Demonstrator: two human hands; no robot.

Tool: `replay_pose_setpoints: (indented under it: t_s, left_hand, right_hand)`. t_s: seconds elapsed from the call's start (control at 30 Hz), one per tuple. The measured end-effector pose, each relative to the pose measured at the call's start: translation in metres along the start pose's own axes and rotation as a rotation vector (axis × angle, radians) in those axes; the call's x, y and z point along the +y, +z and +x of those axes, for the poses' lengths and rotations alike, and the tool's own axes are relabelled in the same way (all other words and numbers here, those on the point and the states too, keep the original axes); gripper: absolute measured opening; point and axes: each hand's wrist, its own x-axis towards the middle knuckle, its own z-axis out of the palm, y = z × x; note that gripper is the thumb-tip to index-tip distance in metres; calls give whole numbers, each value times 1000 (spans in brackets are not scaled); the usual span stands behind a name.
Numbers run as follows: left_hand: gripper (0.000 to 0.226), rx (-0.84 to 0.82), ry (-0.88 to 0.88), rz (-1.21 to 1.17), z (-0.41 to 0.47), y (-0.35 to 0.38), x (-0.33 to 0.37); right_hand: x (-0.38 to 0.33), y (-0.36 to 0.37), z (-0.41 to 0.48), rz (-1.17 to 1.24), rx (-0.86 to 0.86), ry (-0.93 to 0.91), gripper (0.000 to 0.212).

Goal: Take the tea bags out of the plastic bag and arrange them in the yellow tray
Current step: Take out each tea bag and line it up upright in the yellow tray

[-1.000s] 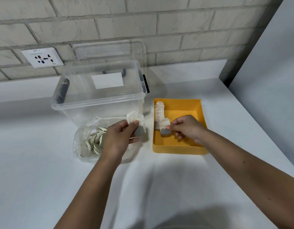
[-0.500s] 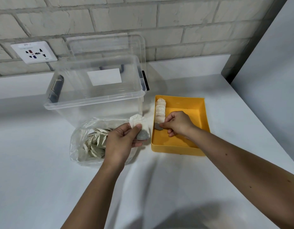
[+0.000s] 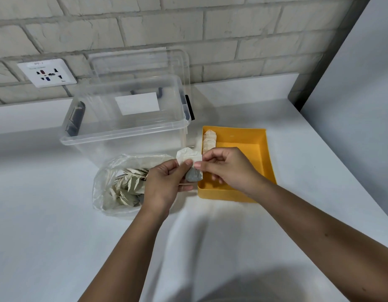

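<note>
A clear plastic bag (image 3: 105,184) with several pale tea bags (image 3: 129,188) lies on the white counter left of the yellow tray (image 3: 268,162). My left hand (image 3: 164,184) pinches a tea bag (image 3: 188,159) just above the gap between bag and tray. My right hand (image 3: 228,168) has come across from the tray and pinches the same tea bag at its right edge. A row of tea bags (image 3: 209,140) lies along the tray's left wall, partly hidden by my right hand.
A large clear storage box (image 3: 127,136) stands right behind the plastic bag, its lid leaning on the brick wall. A wall socket (image 3: 47,73) sits at the upper left. A grey panel (image 3: 352,105) bounds the counter on the right.
My right hand left the tea bag it was setting down in the tray and moved left to the tea bag in my left hand. My left hand stayed almost still.
</note>
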Motion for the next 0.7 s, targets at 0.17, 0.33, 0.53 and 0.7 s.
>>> replay_pose_setpoints:
  t_s: [0.17, 0.33, 0.53, 0.7]
  left_hand:
    - [15, -21, 18, -26, -3, 5, 5]
    - [15, 7, 17, -20, -5, 2, 6]
    - [15, 15, 8, -7, -4, -1, 4]
    - [15, 18, -6, -7, -3, -1, 2]
  right_hand:
    - [4, -10, 0, 75, 136, -50, 13]
    - [26, -20, -1, 99, 232, 31, 18]
    - [46, -36, -5, 13, 219, 64, 13]
    - [53, -46, -5, -46, 199, 72, 13]
